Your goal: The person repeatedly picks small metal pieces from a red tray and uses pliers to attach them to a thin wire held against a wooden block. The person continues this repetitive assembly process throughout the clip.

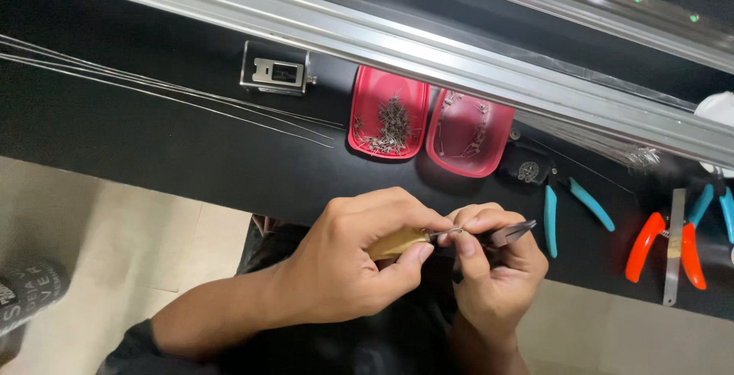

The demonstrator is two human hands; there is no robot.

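Brass-handled tool sits right at the centre of the action, gripped in the left hand at the near edge of the black bench. Its handle is a dull yellow-gold, stubby and rounded, mostly swallowed by the curled fingers, with a thin grey metal tip poking out to the right. That tip meets a tiny metal piece, pale and glinting, too small to make out its shape. The right hand is closed too, thumb and forefinger pinching that little piece, while a pair of dark pliers juts out from the same fist, nose pointing right. Both hands are touching, knuckle to knuckle, just over the bench edge.

Beyond them, two red trays stand side by side: the left tray holds a heap of small grey metal bits, the right tray a looser scatter of wire pieces. Long thin wires run across the bench on the left. Off to the right lie blue-handled cutters, orange-handled pliers and a flat metal strip across them.
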